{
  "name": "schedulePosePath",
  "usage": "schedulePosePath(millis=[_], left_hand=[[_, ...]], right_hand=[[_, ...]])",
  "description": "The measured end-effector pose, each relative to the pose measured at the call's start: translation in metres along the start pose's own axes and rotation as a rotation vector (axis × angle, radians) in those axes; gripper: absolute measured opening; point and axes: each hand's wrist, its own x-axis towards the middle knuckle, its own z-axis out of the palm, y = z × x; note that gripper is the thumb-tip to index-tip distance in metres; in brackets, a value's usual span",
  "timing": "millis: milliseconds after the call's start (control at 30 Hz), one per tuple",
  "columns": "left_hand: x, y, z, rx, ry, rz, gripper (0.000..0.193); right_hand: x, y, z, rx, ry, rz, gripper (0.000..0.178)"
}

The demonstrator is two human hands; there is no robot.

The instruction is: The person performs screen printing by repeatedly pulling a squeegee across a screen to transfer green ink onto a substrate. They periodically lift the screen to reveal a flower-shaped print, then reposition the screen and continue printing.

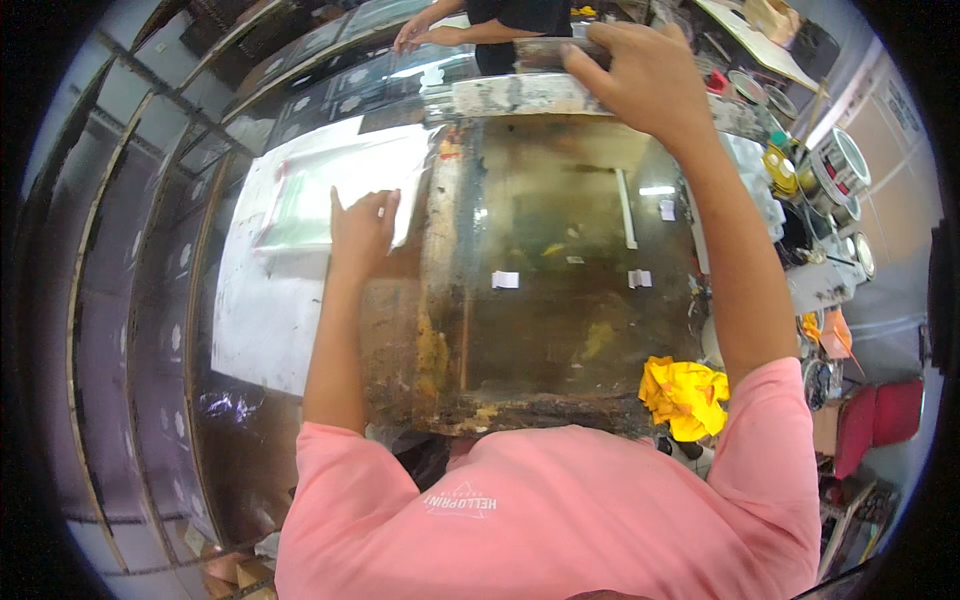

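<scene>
My left hand [362, 228] rests at the near edge of clear, shiny plastic sheets [300, 205], one finger stretched out and the others partly bent. Under those sheets lies a large white sheet [262, 325]. My right hand [645, 82] reaches far forward and is closed around a flat, dark-greyish bar [548, 54] above the far edge of the work surface. A paint-stained whitish bar [530, 96] runs just below it. Between my arms is a glossy, brownish work surface [540, 330] bearing small white paper tabs [505, 280] and a narrow white strip [625, 208].
A crumpled yellow cloth [685, 397] lies at the near right corner. Pots and cans [838, 165] crowd the right side. Long rack bars [140, 260] stand at the left. Another person's hands [428, 32] show beyond the far edge. A red chair [880, 425] is at the right.
</scene>
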Motion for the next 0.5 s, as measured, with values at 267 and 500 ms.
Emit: schedulePosePath(millis=[267, 500], left_hand=[[-0.026, 0.163, 0.098, -0.173, -0.380, 0.259, 0.082], [-0.040, 0.229, 0.165, -0.193, -0.303, 0.468, 0.120]], right_hand=[[0.008, 0.004, -0.003, 0.098, 0.027, -0.020, 0.046], [0.010, 0.004, -0.007, 0.141, -0.008, -0.001, 0.045]])
